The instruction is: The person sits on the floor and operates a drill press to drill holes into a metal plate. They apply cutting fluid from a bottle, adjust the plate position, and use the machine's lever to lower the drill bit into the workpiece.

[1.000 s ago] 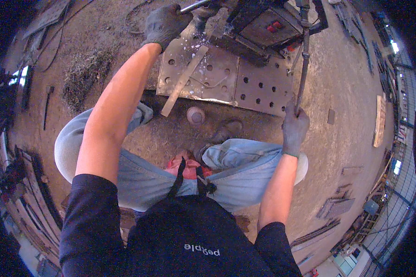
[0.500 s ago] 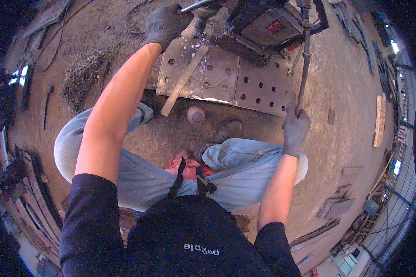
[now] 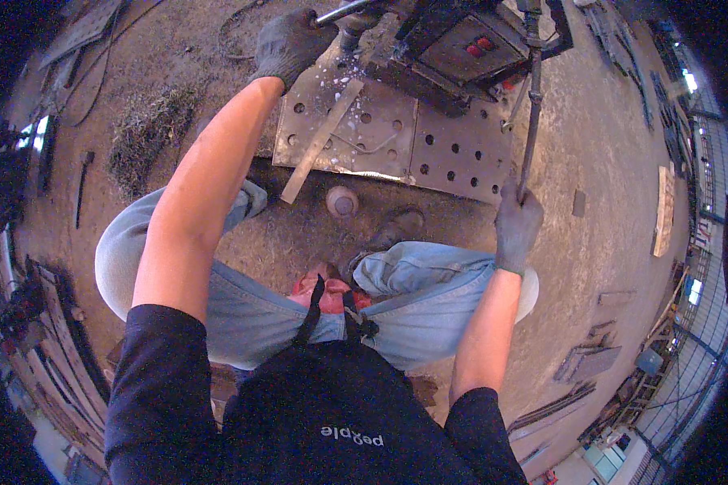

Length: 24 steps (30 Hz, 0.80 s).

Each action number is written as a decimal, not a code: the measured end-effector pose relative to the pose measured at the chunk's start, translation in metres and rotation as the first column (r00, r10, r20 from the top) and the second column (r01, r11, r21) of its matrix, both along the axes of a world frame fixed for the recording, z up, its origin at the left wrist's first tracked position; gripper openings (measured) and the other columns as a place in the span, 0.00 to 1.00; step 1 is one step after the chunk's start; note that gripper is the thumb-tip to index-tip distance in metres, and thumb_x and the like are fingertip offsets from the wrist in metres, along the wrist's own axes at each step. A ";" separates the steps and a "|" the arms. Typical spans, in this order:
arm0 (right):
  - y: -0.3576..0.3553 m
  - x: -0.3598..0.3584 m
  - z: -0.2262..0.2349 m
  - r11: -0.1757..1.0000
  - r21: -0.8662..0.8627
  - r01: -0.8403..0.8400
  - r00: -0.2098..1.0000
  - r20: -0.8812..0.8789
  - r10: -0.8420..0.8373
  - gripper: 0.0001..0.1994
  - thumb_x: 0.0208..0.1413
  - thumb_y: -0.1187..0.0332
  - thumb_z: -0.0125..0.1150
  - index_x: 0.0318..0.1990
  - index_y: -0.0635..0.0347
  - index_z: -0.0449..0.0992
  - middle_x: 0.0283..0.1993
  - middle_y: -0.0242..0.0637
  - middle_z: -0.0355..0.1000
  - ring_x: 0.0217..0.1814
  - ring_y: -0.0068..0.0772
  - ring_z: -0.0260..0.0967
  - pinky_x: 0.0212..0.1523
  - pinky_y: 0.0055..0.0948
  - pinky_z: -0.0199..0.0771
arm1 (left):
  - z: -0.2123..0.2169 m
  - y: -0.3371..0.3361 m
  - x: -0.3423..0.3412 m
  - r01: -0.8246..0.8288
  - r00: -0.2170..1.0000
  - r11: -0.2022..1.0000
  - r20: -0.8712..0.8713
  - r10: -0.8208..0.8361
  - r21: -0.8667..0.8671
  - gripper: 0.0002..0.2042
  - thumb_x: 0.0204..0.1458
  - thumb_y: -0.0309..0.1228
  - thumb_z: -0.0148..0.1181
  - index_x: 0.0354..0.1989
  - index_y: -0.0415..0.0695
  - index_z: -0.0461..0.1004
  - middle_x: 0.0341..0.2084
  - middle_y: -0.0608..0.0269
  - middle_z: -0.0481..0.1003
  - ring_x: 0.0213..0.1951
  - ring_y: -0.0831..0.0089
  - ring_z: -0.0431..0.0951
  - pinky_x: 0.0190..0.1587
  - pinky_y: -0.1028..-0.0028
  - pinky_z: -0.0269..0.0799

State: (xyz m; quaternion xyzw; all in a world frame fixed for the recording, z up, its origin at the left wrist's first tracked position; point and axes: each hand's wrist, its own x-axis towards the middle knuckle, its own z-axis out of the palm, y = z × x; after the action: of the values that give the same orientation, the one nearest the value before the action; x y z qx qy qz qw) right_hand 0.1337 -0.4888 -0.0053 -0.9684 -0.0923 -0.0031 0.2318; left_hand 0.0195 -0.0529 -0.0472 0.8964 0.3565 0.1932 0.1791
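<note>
Near the top edge, my left hand [image 3: 291,44] wears a dark grey work glove and is closed around the end of a shiny metal rod [image 3: 341,10]. Further right, my right hand [image 3: 518,226], gloved the same way, grips the lower end of a long dark lever [image 3: 532,129]. That lever runs up beside a dark machine [image 3: 453,52] with red buttons. Below the machine are metal plates [image 3: 453,162] with round holes. A flat metal bar [image 3: 323,141] lies slanted across them, close to white wet-looking spots. The far end of the rod is cut off by the frame.
A small round container [image 3: 342,202] stands on the floor between my feet and the plates. A heap of metal shavings [image 3: 150,137] lies to the left. Planks and metal pieces [image 3: 590,361] rest along both sides, with a wooden block [image 3: 664,212] at the right.
</note>
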 end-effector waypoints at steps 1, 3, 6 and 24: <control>0.000 0.000 0.000 1.000 -0.003 0.010 1.000 0.003 -0.010 0.25 0.61 0.51 0.62 0.30 0.71 0.78 0.22 0.49 0.71 0.27 0.38 0.70 0.33 0.43 0.69 | 0.001 -0.002 0.002 -0.002 1.000 1.000 0.002 0.002 -0.009 0.21 0.51 0.56 0.66 0.37 0.50 0.85 0.29 0.50 0.82 0.34 0.50 0.83 0.41 0.55 0.77; -0.001 -0.001 0.000 1.000 -0.003 0.014 1.000 0.005 -0.014 0.25 0.60 0.51 0.63 0.31 0.72 0.78 0.22 0.49 0.71 0.28 0.38 0.70 0.35 0.44 0.69 | 0.002 -0.005 0.003 -0.011 1.000 1.000 -0.003 0.011 -0.022 0.21 0.50 0.56 0.66 0.37 0.50 0.84 0.28 0.50 0.82 0.34 0.51 0.83 0.40 0.55 0.77; 0.000 -0.002 0.001 1.000 0.008 0.001 1.000 -0.007 -0.001 0.24 0.61 0.51 0.63 0.31 0.71 0.78 0.22 0.47 0.71 0.27 0.36 0.70 0.33 0.42 0.69 | 0.005 -0.005 0.002 -0.035 0.999 0.998 -0.037 0.033 -0.050 0.21 0.51 0.55 0.66 0.37 0.50 0.84 0.29 0.51 0.82 0.34 0.51 0.83 0.40 0.55 0.77; -0.002 0.007 -0.063 0.981 0.115 -0.155 0.985 -0.057 0.162 0.21 0.64 0.51 0.61 0.39 0.65 0.82 0.23 0.34 0.72 0.22 0.25 0.68 0.24 0.31 0.65 | 0.035 0.018 -0.010 -0.118 0.993 0.991 0.005 0.118 0.056 0.16 0.47 0.48 0.65 0.29 0.47 0.83 0.27 0.42 0.79 0.35 0.44 0.83 0.36 0.52 0.76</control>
State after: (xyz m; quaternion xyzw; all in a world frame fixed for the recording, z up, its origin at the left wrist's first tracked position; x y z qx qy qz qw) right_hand 0.1408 -0.4912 -0.0684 -0.9432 -0.1613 0.0424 0.2872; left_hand 0.0090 -0.0345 -0.0122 0.8782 0.4031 0.2142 0.1426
